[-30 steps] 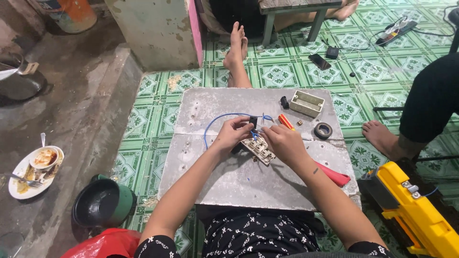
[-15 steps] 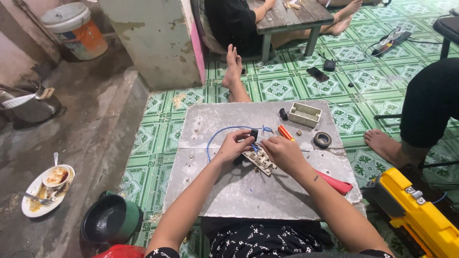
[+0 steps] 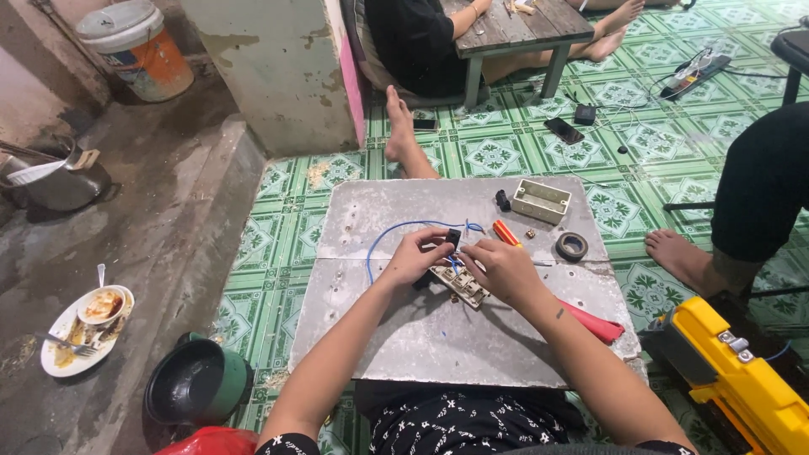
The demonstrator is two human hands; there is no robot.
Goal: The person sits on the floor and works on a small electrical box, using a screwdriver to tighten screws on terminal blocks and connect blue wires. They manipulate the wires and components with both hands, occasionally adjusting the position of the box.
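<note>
My left hand [image 3: 419,258] and my right hand [image 3: 504,270] meet over a grey slab [image 3: 379,337] that serves as a low table. Between them lies a beige switch plate [image 3: 461,285], tilted, with small parts on it. My left fingers pinch a small black part [image 3: 453,238] joined to a blue wire [image 3: 384,237] that loops off to the left. My right hand rests on the switch plate's right end. An orange-handled tool [image 3: 505,232] lies just beyond my right hand.
A beige wall box [image 3: 540,200], a small black piece [image 3: 503,200] and a roll of black tape [image 3: 572,246] lie on the slab's far side. A red tool [image 3: 594,324] lies at right. A yellow machine [image 3: 735,379], another person's foot [image 3: 683,259], a green pot [image 3: 195,388].
Both hands stay together on the switch plate. The camera has tilted up a little, so more of the far floor shows.
</note>
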